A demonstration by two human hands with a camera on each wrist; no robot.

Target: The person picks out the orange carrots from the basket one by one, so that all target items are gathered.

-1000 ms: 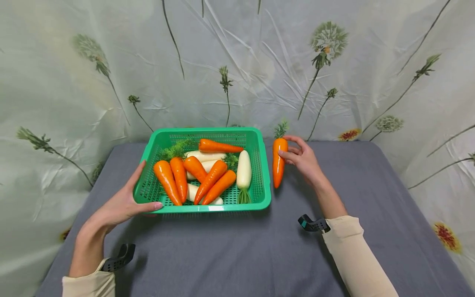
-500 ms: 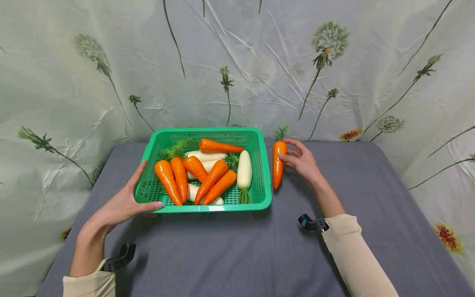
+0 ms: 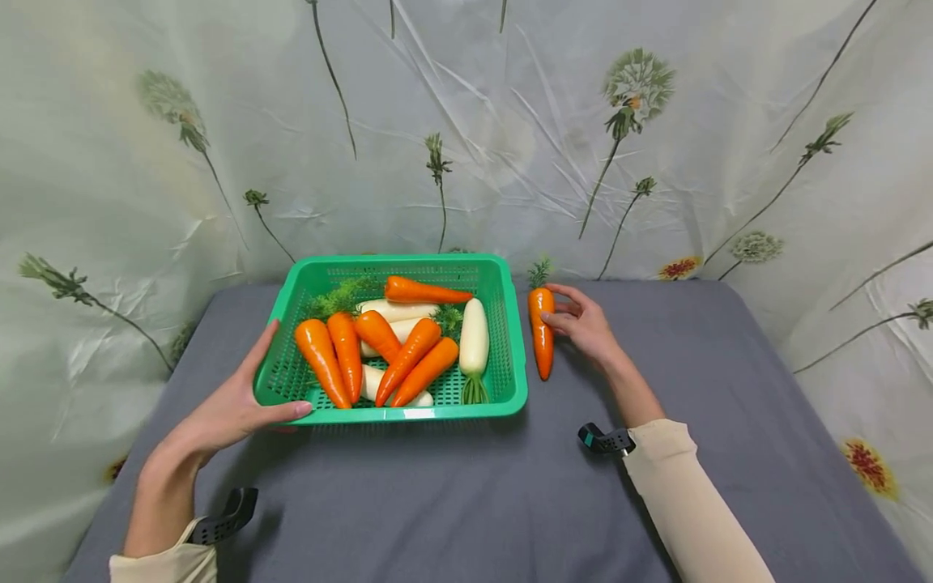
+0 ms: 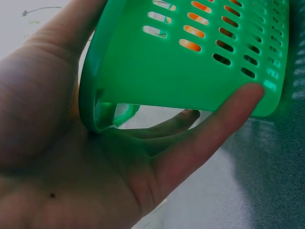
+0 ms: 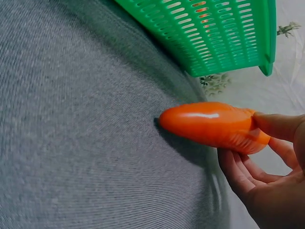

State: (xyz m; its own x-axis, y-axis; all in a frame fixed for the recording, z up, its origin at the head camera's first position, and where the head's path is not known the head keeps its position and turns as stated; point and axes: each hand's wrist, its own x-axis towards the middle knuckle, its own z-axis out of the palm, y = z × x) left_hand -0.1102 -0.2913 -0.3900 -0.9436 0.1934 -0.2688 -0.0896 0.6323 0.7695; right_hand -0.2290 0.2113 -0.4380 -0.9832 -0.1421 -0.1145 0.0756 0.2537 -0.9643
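Observation:
In the head view my right hand (image 3: 586,325) pinches an orange carrot (image 3: 542,332) with a green leafy top, just right of the green basket (image 3: 519,364). The right wrist view shows thumb and fingers on the thick end of the carrot (image 5: 214,125); its narrow tip is at the grey cloth, in contact or nearly so. My left hand (image 3: 226,409) spans the basket's front left corner, thumb along the front rim, fingers against the left side. Seen from the left wrist, those fingers lie fairly straight on the outer wall (image 4: 157,71).
Inside the basket lie several carrots, such as a front left carrot (image 3: 321,360), and several white radishes, one radish (image 3: 475,336) along the right side. Grey cloth (image 3: 452,502) covers the table. A floral curtain (image 3: 510,121) hangs right behind the table's back edge.
My right hand has lowered the carrot slightly towards the cloth and nearer to me. The left hand and basket hold their place; the head view has shifted a little.

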